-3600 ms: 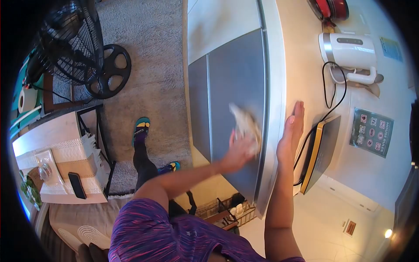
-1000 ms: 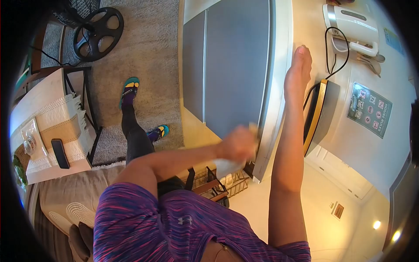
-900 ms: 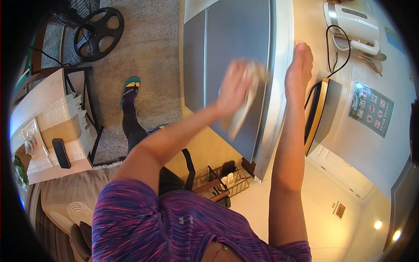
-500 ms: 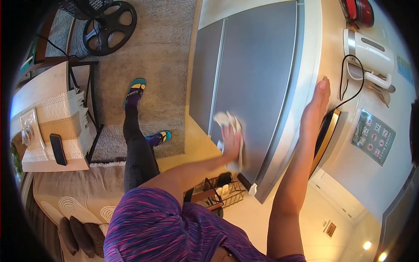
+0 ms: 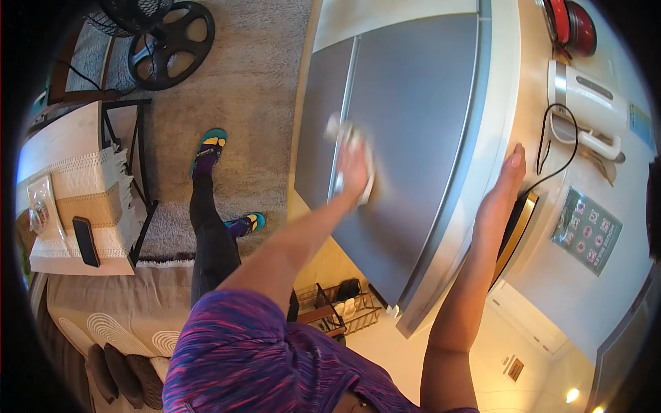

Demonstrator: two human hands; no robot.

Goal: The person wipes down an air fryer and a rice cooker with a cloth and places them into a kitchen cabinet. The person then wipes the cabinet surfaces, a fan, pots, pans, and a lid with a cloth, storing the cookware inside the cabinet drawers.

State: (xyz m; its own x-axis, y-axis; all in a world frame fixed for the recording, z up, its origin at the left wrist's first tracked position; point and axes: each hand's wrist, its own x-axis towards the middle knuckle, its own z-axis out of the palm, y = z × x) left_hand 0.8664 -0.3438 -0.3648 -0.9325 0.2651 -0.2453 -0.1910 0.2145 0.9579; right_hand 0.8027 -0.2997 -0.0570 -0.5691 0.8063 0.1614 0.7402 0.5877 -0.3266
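My left hand (image 5: 354, 168) presses a pale, crumpled cloth (image 5: 363, 141) against the grey door (image 5: 413, 117) of what looks like a small fridge. Motion blurs the cloth, and its loose end crosses the pale seam between the two door panels. Stretched out flat, my right hand (image 5: 501, 182) rests on the edge of the light countertop (image 5: 518, 82) above the door. It holds nothing. A black cord (image 5: 551, 180) and a black, gold-edged object (image 5: 518, 230) lie just beyond this hand.
A white electric kettle (image 5: 589, 89) and a red item (image 5: 582, 27) stand on the counter. A house-rules sign (image 5: 586, 230) is beyond. A fan base (image 5: 172, 45) stands on the rug. At left, a side table bears a phone (image 5: 86, 241); a wire rack (image 5: 354, 313) sits low.
My left hand has slid the cloth up and left in the view, over the door seam. My right hand stays on the counter edge; the view has shifted slightly.
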